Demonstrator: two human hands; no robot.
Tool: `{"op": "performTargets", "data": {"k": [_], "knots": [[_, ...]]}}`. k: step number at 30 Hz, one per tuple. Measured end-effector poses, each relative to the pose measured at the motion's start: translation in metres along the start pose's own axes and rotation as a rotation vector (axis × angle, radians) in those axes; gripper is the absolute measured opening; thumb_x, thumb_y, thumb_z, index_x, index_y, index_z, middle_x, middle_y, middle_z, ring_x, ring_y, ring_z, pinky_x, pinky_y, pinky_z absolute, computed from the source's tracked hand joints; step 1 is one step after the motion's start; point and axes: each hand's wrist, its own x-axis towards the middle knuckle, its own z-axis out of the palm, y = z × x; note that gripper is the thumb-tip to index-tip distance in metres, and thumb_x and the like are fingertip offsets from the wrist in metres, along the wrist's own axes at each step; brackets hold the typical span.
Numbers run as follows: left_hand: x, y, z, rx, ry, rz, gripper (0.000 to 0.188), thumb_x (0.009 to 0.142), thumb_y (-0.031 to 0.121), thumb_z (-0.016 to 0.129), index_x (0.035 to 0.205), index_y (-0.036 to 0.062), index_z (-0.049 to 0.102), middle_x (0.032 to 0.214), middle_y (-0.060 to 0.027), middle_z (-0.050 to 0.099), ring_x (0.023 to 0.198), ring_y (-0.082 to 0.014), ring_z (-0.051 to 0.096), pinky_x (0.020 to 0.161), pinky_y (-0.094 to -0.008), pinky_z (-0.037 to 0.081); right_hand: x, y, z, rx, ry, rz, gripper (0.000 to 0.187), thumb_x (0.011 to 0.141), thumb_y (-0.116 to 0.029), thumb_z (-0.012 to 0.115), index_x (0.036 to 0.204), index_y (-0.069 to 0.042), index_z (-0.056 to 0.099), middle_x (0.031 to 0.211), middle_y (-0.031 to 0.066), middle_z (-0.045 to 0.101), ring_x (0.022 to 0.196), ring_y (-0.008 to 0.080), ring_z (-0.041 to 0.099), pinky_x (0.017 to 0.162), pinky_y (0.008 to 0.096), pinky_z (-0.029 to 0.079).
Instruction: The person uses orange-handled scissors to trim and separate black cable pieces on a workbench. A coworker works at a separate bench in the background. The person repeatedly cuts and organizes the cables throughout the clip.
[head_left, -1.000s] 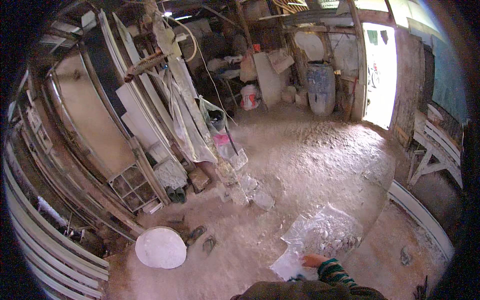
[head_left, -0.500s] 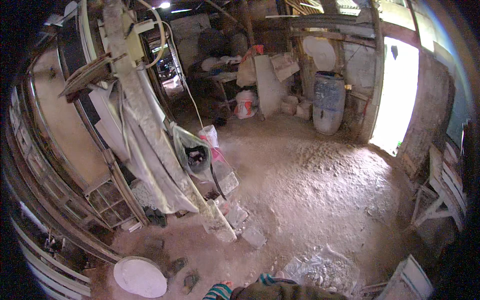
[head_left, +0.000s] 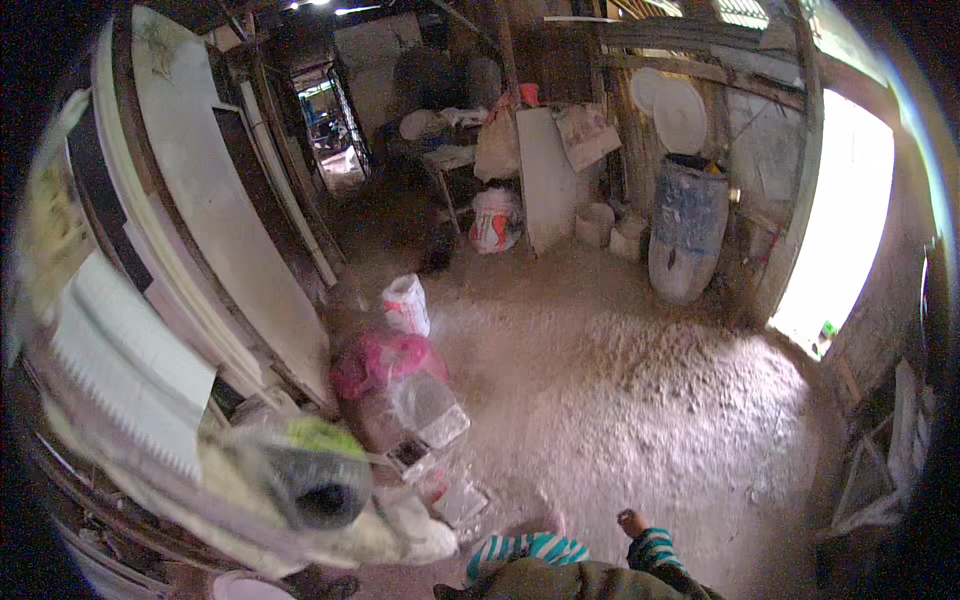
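Note:
My right hand (head_left: 632,522) hangs in front of me at the lower edge, beyond a teal-and-white striped cuff. Its fingers look curled together, and no object shows in them. My left hand (head_left: 552,522) is a faint blur above its striped sleeve (head_left: 530,547); I cannot make out its fingers. Neither hand visibly touches anything. Nearest on the left are the foot of a pale post (head_left: 425,542) and some crumpled clear plastic (head_left: 458,500). A dark-mouthed bag (head_left: 325,495) hangs at the post, smeared by motion.
Beyond the plastic stand a pale block (head_left: 430,410), a pink bag (head_left: 385,362) and a white sack (head_left: 406,305). Farther off are a blue drum (head_left: 688,225), a leaning board (head_left: 540,180) and a bright doorway (head_left: 835,220). Rough dirt floor (head_left: 600,400) stretches ahead; panels (head_left: 210,170) line the left.
My view has moved forward and turned, so the post and bag now loom closer at lower left. My right hand has come into view. The pink bag shows more fully.

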Motion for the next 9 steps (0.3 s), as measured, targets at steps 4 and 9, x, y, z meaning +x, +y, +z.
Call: {"op": "performTargets", "data": {"k": [4,9], "knots": [[0.114,0.073,-0.077,-0.052,-0.049,0.145,0.04,0.081,0.04,0.051,0.107,0.0093,0.057,0.101,-0.0113,0.06,0.09,-0.0253,0.057,0.078,-0.0392,0.045,0.052,0.093,-0.118,-1.397,-0.275,-0.64,0.031,0.081,-0.027,0.046,0.107,-0.012,0.057,0.099,0.01,0.062,0.091,0.0276,0.058,0.079,0.0409,0.045],[0.232,0.124,-0.247,-0.018,0.108,0.21,0.041,0.081,0.04,0.051,0.107,0.0092,0.057,0.103,-0.0123,0.06,0.092,-0.0244,0.057,0.079,-0.0393,0.045,0.12,-0.009,-0.115,-1.167,-0.542,-0.079,0.049,0.082,-0.049,0.044,0.116,-0.015,0.05,0.13,0.0164,0.039,0.117,0.0198,0.043,0.099,0.0356,0.033]]}}
